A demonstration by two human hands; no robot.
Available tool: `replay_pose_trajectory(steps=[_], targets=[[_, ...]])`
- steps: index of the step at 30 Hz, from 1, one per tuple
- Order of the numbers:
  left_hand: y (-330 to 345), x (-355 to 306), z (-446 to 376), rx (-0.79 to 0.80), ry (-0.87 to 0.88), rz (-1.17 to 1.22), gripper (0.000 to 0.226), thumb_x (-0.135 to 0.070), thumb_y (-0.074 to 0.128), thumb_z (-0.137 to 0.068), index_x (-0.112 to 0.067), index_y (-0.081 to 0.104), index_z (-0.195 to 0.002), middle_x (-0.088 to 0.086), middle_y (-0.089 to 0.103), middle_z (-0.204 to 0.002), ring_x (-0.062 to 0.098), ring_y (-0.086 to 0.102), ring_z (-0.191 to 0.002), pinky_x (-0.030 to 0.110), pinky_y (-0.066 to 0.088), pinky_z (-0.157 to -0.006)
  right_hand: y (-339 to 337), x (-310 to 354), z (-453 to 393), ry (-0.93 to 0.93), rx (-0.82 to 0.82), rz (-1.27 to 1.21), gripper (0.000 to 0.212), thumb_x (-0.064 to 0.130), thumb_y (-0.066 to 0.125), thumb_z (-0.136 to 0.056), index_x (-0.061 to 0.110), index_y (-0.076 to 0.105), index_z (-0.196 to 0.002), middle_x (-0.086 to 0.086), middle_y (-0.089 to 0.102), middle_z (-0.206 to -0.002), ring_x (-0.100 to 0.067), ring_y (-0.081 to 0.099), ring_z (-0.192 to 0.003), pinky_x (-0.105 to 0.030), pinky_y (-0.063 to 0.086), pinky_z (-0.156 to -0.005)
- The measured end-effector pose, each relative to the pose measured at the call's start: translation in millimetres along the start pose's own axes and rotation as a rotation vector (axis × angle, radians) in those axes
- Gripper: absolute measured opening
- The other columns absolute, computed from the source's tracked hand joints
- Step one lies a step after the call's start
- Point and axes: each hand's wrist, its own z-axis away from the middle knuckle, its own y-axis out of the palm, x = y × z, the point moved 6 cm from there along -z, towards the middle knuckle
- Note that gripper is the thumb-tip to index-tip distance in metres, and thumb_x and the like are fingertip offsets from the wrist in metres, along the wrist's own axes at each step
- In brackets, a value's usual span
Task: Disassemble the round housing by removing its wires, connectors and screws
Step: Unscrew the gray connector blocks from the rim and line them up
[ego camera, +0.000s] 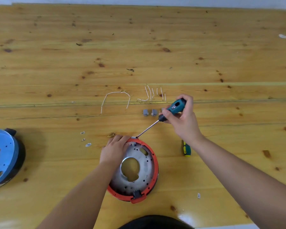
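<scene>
Far L edge of wooden table (155,47): blue round housing (2,156), partly cut off by frame, untouched.

Small white label bits (85,139), three of them, at approx 10 o'clock from my L hand.

L hand (114,149): forearm comes up from bottom edge, palm down, fingers curled over the far-left rim of the red-rimmed round housing (139,169), approx 11 o'clock on the ring. Gripping rim, holding it steady. Housing lies flat, grey metal plate inside w/ big centre hole, table showing through it. Black connector (137,194) sits at 6 o'clock on the rim, nearest me.

Removed white wires (116,100) laid out beyond the housing at 12 o'clock; more short wire pieces (153,95) just R of those. Two grey connectors (149,112) side by side below the short pieces, a third partly hidden behind the driver handle.

R hand (182,116): forearm enters from lower R, wrist cocked, fingers + thumb wrapped fully round teal-black screwdriver (170,111) handle. Shaft slants down-left; tip at housing rim, 12 o'clock on ring, just R of my L fingertips. Can't tell if the tip is seated in a screw — too small.

Second screwdriver, green/yellow (186,149), lies on table at 3 o'clock from housing, partly under my R wrist, untouched.
</scene>
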Motion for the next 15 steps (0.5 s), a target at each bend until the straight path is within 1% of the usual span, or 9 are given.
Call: replay_pose_trajectory(steps=[3, 5, 8, 11, 13, 15], targets=[[2.7, 7.2, 8.1, -0.057, 0.054, -0.054, 0.04, -0.064, 0.026, -0.103, -0.049, 0.048, -0.132, -0.02, 0.053, -0.129, 0.017, 0.053, -0.122, 0.036, 0.052, -0.074, -12.5, -18.2, 6.7, 0.081, -0.041, -0.061, 0.049, 0.016, 0.075, -0.096, 0.043, 0.041, -0.118, -0.012, 0.07, -0.11, -0.032, 0.079, -0.094, -0.051, 0.065, -0.083], [3.0, 11.8, 12.6, -0.077, 0.091, -0.075, 0.041, -0.067, 0.024, -0.102, -0.049, 0.048, -0.13, -0.021, 0.054, -0.127, 0.017, 0.055, -0.119, 0.035, 0.052, -0.071, -16.0, -28.8, 12.1, 0.113, -0.039, -0.113, 0.048, 0.019, 0.075, -0.094, 0.042, 0.041, -0.118, -0.016, 0.067, -0.111, -0.034, 0.079, -0.095, -0.049, 0.065, -0.081], [3.4, 15.9, 15.1, -0.082, 0.13, -0.109, 0.044, -0.068, 0.022, -0.1, -0.048, 0.049, -0.129, -0.02, 0.055, -0.129, 0.017, 0.055, -0.12, 0.037, 0.055, -0.07, -17.7, -44.3, 19.5, 0.168, -0.037, -0.172, 0.047, 0.022, 0.076, -0.09, 0.043, 0.042, -0.116, -0.023, 0.062, -0.115, -0.036, 0.078, -0.097, -0.046, 0.066, -0.078], [1.3, 16.0, 15.4, -0.097, 0.176, -0.157, 0.045, -0.068, 0.018, -0.101, -0.048, 0.048, -0.129, -0.017, 0.058, -0.129, 0.019, 0.06, -0.118, 0.04, 0.058, -0.07, -17.8, -58.8, 25.6, 0.212, -0.054, -0.211, 0.047, 0.023, 0.077, -0.089, 0.046, 0.043, -0.114, -0.021, 0.065, -0.115, -0.038, 0.077, -0.1, -0.049, 0.065, -0.079], [-1.7, 13.6, 15.4, -0.113, 0.212, -0.183, 0.047, -0.069, 0.014, -0.102, -0.047, 0.047, -0.126, -0.014, 0.062, -0.125, 0.021, 0.065, -0.111, 0.04, 0.059, -0.069, -17.9, -67.9, 28.3, 0.251, -0.078, -0.265, 0.048, 0.017, 0.076, -0.091, 0.047, 0.045, -0.111, -0.024, 0.065, -0.116, -0.04, 0.077, -0.101, -0.048, 0.065, -0.08], [-2.8, 12.0, 15.6, -0.102, 0.231, -0.188, 0.048, -0.069, 0.013, -0.1, -0.046, 0.046, -0.126, -0.012, 0.063, -0.125, 0.023, 0.065, -0.11, 0.042, 0.059, -0.071, -17.6, -75.1, 30.4, 0.303, -0.105, -0.329, 0.049, 0.009, 0.072, -0.094, 0.048, 0.046, -0.108, -0.024, 0.066, -0.114, -0.042, 0.076, -0.103, -0.046, 0.065, -0.081]])
